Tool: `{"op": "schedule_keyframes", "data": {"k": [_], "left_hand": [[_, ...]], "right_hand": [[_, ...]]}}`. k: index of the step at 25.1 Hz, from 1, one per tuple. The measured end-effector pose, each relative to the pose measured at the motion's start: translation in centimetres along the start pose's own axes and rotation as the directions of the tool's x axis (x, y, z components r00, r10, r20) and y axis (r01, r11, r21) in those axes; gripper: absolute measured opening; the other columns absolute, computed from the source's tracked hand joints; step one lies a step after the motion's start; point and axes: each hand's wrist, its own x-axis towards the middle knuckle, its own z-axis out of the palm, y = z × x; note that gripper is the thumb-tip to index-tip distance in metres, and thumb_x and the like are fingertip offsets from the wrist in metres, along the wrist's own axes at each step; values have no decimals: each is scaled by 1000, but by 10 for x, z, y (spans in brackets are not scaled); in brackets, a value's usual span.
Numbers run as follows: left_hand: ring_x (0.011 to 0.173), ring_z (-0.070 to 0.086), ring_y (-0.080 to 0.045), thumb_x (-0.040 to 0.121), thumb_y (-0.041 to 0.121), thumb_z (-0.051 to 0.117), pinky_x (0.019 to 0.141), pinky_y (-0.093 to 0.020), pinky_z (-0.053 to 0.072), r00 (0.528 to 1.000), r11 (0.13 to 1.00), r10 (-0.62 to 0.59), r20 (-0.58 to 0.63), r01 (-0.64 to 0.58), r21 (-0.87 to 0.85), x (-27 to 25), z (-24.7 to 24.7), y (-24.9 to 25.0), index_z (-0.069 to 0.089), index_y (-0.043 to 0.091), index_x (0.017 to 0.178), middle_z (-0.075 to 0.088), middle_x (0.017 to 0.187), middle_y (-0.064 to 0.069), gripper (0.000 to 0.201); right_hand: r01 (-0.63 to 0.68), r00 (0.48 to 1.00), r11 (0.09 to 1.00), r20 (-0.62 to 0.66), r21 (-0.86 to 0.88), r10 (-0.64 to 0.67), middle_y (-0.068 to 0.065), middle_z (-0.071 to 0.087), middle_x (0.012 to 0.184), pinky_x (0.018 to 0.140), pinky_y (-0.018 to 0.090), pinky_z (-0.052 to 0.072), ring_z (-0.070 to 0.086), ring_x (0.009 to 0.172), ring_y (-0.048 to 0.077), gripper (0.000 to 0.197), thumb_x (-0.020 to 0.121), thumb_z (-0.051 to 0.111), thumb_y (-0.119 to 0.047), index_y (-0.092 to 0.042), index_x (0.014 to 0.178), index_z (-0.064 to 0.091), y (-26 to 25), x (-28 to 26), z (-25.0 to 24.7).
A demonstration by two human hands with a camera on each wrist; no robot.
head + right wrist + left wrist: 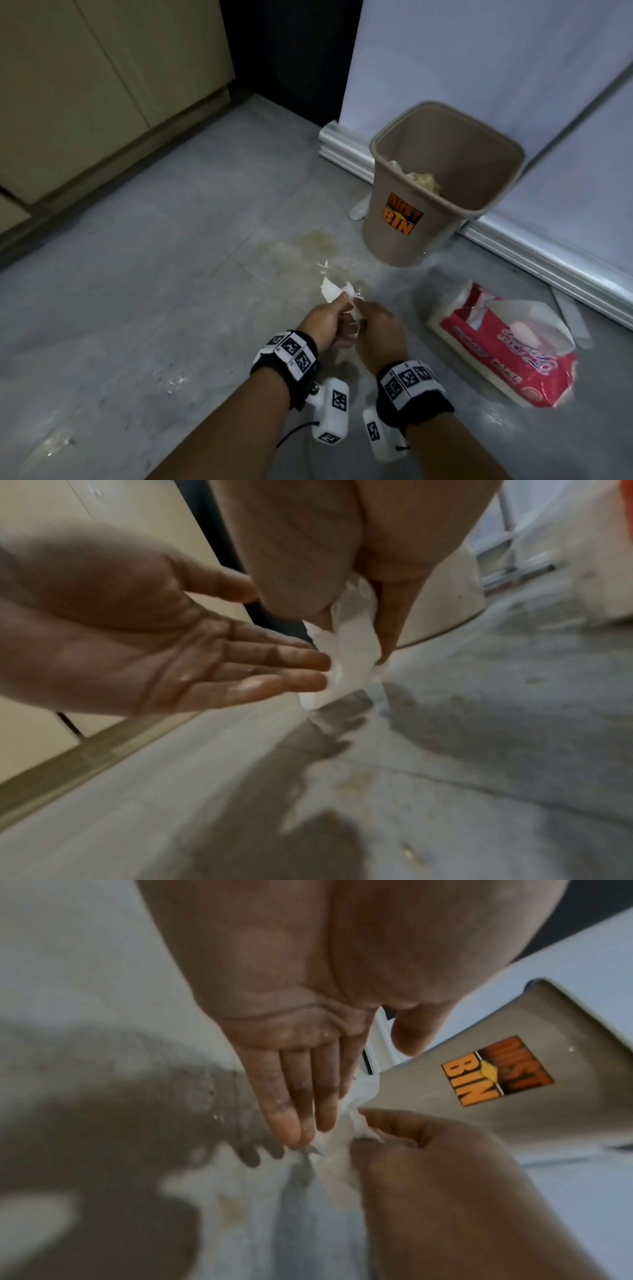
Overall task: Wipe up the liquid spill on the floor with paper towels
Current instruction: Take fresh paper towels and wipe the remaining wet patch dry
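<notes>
A yellowish liquid spill (318, 243) lies on the grey floor just left of the bin. Above its near edge both hands hold up a crumpled white paper towel (332, 291). My right hand (373, 325) pinches the paper towel (346, 680) between thumb and fingers (388, 631). My left hand (330, 317) is flat, palm up and wet; its straight fingertips (308, 666) touch the towel's side. In the left wrist view the left fingers (308, 1096) lie against the towel (342, 1118), with the right hand (445, 1191) below it.
A tan bin (442, 226) marked "DUST BIN" stands by the white baseboard (548, 253) and holds used towels (424, 181). A red paper towel pack (507, 349) lies open at the right. Cabinets (85, 102) run along the left. Small wet spots (174, 380) mark the near floor.
</notes>
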Motion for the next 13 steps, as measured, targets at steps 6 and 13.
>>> {"op": "schedule_keyframes", "data": {"k": [6, 13], "left_hand": [[150, 18, -24, 83, 60, 65, 121, -45, 22, 898, 420, 426, -112, -86, 904, 6, -85, -25, 22, 26, 156, 20, 164, -4, 91], [136, -45, -37, 54, 90, 61, 115, -65, -13, 967, 178, 137, -216, 191, 965, 13, -134, -48, -38, 24, 146, -52, 146, -12, 150]], "right_hand": [[-54, 989, 877, 92, -478, 111, 19, 10, 160, 112, 58, 21, 12, 146, 41, 63, 90, 54, -31, -9, 146, 34, 20, -2, 46], [-145, 976, 905, 90, -401, 196, 29, 26, 152, 110, 60, 29, 28, 139, 48, 75, 89, 38, -45, 0, 147, 23, 6, -1, 80]]}}
